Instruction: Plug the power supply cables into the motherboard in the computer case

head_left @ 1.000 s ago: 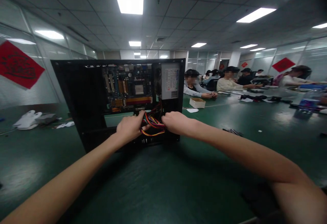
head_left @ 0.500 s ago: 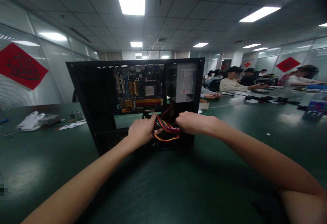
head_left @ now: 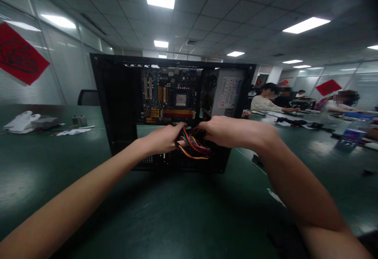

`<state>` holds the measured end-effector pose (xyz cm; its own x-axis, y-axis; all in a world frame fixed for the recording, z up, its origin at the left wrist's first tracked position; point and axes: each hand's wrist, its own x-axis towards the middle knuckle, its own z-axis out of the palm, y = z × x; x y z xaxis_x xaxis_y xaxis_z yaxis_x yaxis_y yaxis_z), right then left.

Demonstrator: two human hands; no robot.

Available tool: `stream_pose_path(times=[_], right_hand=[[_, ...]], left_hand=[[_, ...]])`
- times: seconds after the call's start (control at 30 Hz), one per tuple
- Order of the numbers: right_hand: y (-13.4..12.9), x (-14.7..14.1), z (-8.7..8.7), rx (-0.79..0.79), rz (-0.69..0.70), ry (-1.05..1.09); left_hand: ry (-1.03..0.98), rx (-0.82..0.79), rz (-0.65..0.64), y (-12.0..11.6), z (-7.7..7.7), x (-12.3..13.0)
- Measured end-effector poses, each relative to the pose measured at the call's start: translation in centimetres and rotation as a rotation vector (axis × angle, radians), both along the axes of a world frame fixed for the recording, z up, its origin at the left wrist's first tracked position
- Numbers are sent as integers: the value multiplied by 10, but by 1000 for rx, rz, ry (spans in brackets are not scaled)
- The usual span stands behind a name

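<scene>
An open black computer case [head_left: 116,93] stands upright in front of me. Inside it show a motherboard [head_left: 169,95] with a bare square processor and a grey power supply [head_left: 229,89] at upper right. My left hand [head_left: 163,137] is closed around a bundle of coloured power cables [head_left: 195,147], which loops out of the case below the motherboard. Curled at the upper end of the same bundle, just under the power supply, is my right hand [head_left: 226,131]; its fingertips pinch the cables and are partly hidden.
The green table [head_left: 165,215] spreads around the case. A white plastic bag [head_left: 22,121], a grey box [head_left: 45,122] and papers [head_left: 73,131] lie at left. A plastic bottle [head_left: 352,133] and black items [head_left: 291,121] are at right, with several people seated beyond.
The view has shifted, so the case appears farther right and slightly higher. My right hand has moved up and inward along the cables, its wrist more bent; the left keeps its hold.
</scene>
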<state>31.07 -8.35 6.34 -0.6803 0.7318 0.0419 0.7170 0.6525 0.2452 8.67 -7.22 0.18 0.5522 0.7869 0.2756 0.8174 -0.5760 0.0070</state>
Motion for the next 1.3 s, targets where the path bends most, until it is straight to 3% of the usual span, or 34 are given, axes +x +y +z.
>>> stream_pose_path(times=[0.17,0.4,0.53,0.7,0.83,0.97,1.13,1.3], right_hand=[[-14,-23,21,77,122,183],[-23,-13,24,-136,19,101],[-26,-12,19,-118,58,182],[-12,-27,3,-90,220,389],[2,-34,-5,-126,359,524],[8,-35,-5,-162,386,680],[10,-26,6,-190,450,838],[12,-2,20,-77,379,1013]], left_hand=[[193,65,28,-10,34,-5],[287,99,54,-27,56,-14],[293,177,90,-32,63,-18],[304,290,106,-30,66,-19],[271,341,82,-26,66,-24],[146,361,26,-21,67,-31],[-12,216,-107,-27,74,-44],[119,-83,-148,-46,76,-44]])
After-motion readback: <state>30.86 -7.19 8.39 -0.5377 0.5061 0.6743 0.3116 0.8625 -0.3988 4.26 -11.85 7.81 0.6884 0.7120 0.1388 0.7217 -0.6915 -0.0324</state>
